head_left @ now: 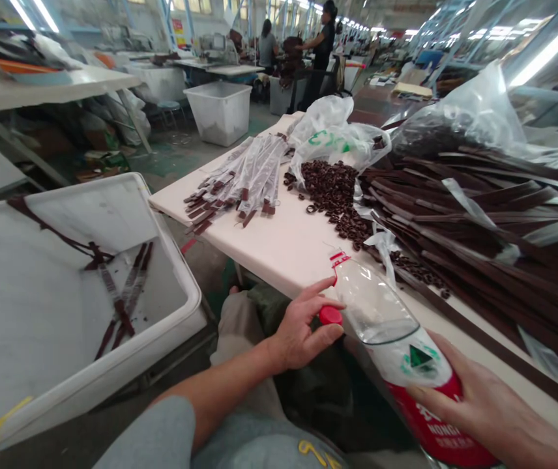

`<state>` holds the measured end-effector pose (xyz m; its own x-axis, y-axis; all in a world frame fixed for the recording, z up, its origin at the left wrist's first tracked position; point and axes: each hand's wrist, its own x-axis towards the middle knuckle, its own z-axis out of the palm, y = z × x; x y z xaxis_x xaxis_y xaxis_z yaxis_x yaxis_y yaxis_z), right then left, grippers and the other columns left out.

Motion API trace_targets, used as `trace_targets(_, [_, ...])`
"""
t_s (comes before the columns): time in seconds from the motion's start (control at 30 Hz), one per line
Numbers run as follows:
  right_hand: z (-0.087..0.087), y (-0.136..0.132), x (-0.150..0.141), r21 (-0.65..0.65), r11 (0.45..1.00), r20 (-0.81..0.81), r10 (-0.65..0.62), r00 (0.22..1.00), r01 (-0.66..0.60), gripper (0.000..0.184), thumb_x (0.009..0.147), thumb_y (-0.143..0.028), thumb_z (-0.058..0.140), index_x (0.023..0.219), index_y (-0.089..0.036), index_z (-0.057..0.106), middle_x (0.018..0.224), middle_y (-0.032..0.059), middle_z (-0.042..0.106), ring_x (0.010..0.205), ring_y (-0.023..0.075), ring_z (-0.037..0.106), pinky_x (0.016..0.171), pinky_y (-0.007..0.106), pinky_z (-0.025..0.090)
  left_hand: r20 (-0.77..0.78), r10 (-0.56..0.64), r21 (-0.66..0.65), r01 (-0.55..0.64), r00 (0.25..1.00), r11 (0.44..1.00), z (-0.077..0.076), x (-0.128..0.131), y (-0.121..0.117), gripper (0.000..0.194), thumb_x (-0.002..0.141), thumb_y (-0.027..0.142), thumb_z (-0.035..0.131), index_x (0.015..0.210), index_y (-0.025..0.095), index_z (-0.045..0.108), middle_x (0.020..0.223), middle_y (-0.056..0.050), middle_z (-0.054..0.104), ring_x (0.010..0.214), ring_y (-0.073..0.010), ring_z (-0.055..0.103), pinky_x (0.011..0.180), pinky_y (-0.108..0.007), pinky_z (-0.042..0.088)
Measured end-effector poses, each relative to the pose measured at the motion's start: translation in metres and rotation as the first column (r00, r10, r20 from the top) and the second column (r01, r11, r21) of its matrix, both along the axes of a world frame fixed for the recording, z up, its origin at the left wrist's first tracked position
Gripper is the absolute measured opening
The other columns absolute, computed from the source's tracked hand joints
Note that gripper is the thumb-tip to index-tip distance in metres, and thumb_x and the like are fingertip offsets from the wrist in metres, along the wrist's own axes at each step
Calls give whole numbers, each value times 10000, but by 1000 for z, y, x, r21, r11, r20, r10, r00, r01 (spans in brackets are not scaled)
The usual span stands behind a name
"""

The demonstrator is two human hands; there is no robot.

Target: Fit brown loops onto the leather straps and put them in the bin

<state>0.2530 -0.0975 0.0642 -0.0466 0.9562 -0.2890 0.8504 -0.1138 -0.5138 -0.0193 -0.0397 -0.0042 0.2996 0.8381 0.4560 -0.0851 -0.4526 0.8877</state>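
Note:
My right hand [479,397] is wrapped round a large clear plastic bottle [377,303] with a red and white label. The bottle is tilted, its open neck pointing away from me over the table edge. Between the fingers and thumb of my left hand [303,326] is a red bottle cap [330,316], off the neck. My left index fingertip reaches up to the red ring at the bottle's mouth. Water seems to fill the bottle's lower part, with a waterline across the shoulder.
Dark brown strips [479,215] lie piled on the white table [254,251], beside small brown rings [328,189], plastic bags [337,140] and wrapped strips [254,172]. A white bin [181,286] holding some strips stands at left. Two people [325,45] are farther back.

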Motion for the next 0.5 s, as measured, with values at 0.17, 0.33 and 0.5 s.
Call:
trace_targets(0.17, [3, 14, 5, -21, 999, -6, 49, 999, -49, 712, 754, -599, 662, 1346, -247, 483, 1196, 90, 747, 1049, 307, 724, 792, 329, 616, 14, 11, 7, -11, 1000, 1000, 0, -1, 5, 392, 896, 459, 631, 1147, 162, 683, 1500, -201, 480, 1374, -300, 485, 1117, -443, 405])
trace_targets(0.33, [11, 26, 2, -12, 996, -7, 87, 996, -87, 698, 755, -608, 669, 1327, -239, 514, 1199, 100, 744, 1056, 322, 717, 837, 360, 607, 13, 37, 3, -37, 999, 999, 2, -1, 10, 401, 898, 497, 615, 1133, 179, 685, 1499, -188, 484, 1372, -307, 484, 1122, -472, 399])
trace_targets(0.5, [25, 33, -9, 53, 995, 2, 81, 997, -81, 564, 781, -545, 659, 1262, -254, 602, 1119, 74, 778, 988, 318, 740, 818, 342, 613, -7, 51, -8, -51, 999, 999, 4, -2, 15, 414, 903, 520, 597, 1125, 183, 688, 1502, -178, 483, 1385, -307, 468, 1143, -473, 376])
